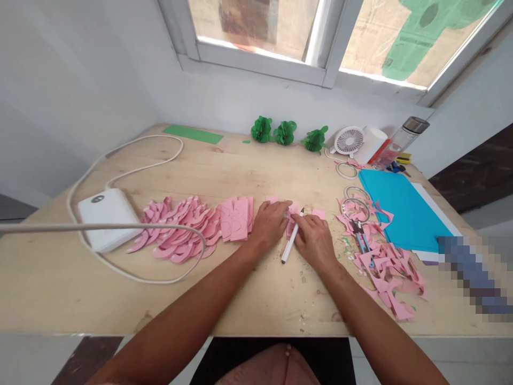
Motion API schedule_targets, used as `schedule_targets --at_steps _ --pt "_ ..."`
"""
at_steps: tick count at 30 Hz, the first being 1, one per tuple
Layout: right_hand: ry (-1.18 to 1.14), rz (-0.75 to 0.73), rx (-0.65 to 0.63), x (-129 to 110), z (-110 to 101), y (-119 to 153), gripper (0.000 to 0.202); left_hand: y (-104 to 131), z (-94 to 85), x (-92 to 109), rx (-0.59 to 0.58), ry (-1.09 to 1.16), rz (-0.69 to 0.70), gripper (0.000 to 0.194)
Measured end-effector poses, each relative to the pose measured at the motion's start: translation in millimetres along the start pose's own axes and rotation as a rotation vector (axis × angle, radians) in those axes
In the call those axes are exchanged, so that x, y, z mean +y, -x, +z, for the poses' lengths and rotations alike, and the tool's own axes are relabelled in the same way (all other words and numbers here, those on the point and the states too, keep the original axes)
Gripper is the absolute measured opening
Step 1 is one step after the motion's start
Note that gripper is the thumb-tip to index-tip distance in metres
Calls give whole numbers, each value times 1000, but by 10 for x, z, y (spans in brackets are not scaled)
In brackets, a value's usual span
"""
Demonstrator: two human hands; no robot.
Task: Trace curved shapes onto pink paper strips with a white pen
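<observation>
My left hand point(271, 223) is closed at the fingertips on a small pink paper piece point(293, 207), which lies partly hidden between both hands. My right hand point(316, 235) has its fingers closed round a white marker pen point(290, 244), its dark tip pointing away from me, and its fingertips meet the paper's right side. Left of my left hand sits a stack of pink paper pieces point(236, 219) with drawn curved lines. Beyond that stack is a pile of cut pink petal shapes point(188, 222). Small pink squares point(319, 213) lie just past my hands.
Pink scraps point(390, 272), scissors point(363, 240) and tape rolls point(355, 209) lie at right, beside a blue sheet point(404, 208). Green paper balls point(285, 132), a small fan point(348, 141) and a bottle point(401, 143) stand behind. At left, a white cable point(132, 279) loops around a power bank point(107, 216).
</observation>
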State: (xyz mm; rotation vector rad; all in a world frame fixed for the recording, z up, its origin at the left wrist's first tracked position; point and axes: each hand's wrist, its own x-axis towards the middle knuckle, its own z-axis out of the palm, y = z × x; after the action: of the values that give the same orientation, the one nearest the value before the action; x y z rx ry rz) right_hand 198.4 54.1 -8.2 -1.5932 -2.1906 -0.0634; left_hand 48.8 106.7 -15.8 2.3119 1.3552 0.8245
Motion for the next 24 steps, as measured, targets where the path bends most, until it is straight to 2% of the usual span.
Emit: schedule_targets --at_steps 7,20,24 --pt "4 1 5 -12 -10 0 34 6 -25 21 -26 -52 50 22" --pt "13 -12 6 13 10 3 35 20 -78 18 -76 -68 69 10" --pt "0 -6 2 10 9 1 34 45 -95 3 -90 -84 132 8"
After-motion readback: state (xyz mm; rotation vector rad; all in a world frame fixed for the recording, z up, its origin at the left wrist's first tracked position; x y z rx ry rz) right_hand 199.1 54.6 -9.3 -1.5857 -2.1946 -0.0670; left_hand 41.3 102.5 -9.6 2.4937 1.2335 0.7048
